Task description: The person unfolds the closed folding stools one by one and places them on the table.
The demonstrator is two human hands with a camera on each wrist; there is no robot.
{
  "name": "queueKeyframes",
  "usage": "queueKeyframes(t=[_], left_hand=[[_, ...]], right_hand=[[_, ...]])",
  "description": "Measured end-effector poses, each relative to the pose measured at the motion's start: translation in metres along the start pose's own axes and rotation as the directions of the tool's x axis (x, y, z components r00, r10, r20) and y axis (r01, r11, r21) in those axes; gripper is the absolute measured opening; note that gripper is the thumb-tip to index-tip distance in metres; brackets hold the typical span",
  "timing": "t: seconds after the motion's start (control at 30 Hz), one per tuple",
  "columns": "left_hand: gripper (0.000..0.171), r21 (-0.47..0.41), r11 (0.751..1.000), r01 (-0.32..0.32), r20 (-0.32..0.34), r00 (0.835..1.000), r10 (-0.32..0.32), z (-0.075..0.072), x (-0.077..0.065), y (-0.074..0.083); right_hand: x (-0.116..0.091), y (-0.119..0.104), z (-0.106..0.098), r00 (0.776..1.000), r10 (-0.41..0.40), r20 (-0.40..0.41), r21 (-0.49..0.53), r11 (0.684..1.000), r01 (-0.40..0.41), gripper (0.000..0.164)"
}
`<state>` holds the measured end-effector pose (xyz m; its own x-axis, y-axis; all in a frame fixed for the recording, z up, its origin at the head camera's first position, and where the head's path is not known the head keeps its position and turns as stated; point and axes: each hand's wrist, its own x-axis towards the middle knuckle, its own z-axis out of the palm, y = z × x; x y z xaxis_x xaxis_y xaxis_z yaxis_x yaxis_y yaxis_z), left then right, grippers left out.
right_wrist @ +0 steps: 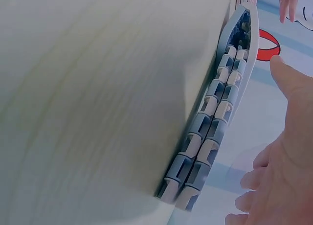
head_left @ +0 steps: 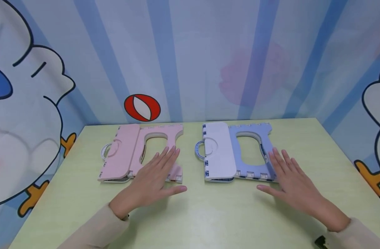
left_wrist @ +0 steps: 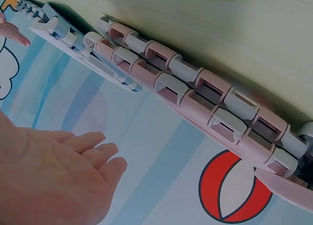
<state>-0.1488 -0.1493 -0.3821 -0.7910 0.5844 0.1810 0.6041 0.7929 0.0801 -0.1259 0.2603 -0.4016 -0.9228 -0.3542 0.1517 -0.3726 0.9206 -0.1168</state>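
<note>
The left hand [head_left: 151, 180], lower left of centre in the head view, is spread with fingers straight and thumb out to the side, gripping nothing. Its fingertips overlap the right part of the pink folding stool [head_left: 135, 152], but the left wrist view shows a gap between palm and stool, so it seems to hover rather than press. The right hand [head_left: 294, 186], right of centre, mirrors it: fingers extended, thumb out, nothing held. Its fingertips come up to the lower right corner of the blue folding stool [head_left: 222, 152]; whether they touch cannot be told. Palms turned down and fingers loose suggest hands not bearing any weight.

Both stools lie collapsed on the tabletop [head_left: 221, 214], pink at left of centre, blue in the middle to right, a strip of bare surface between them. Lying flat probably keeps them stable, and the gap likely leaves each one separate to handle. Both turn the same way, the white carry ring [head_left: 105, 151] and the blue carry ring [head_left: 199, 150] sticking out at left, which looks like deliberate alignment.

Behind, at the upper part of the frame, a striped backdrop [head_left: 190, 62] with a printed ball [head_left: 142, 108] closes off the tabletop's far edge.
</note>
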Motion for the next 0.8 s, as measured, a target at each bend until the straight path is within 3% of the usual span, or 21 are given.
queueKeyframes(t=[0.53, 0.8], left_hand=[[0.094, -0.126, 0.991, 0.048, 0.043, 0.998, -0.043, 0.002, 0.009, 0.002], [0.090, -0.231, 0.965, 0.121, 0.076, 0.991, -0.106, 0.002, 0.018, 0.005]], right_hand=[[-0.003, 0.006, 0.005, 0.998, 0.023, 0.051, 0.037, 0.999, -0.025, 0.099], [-0.004, 0.006, 0.006, 0.997, 0.010, 0.080, 0.032, 0.999, -0.013, 0.099]])
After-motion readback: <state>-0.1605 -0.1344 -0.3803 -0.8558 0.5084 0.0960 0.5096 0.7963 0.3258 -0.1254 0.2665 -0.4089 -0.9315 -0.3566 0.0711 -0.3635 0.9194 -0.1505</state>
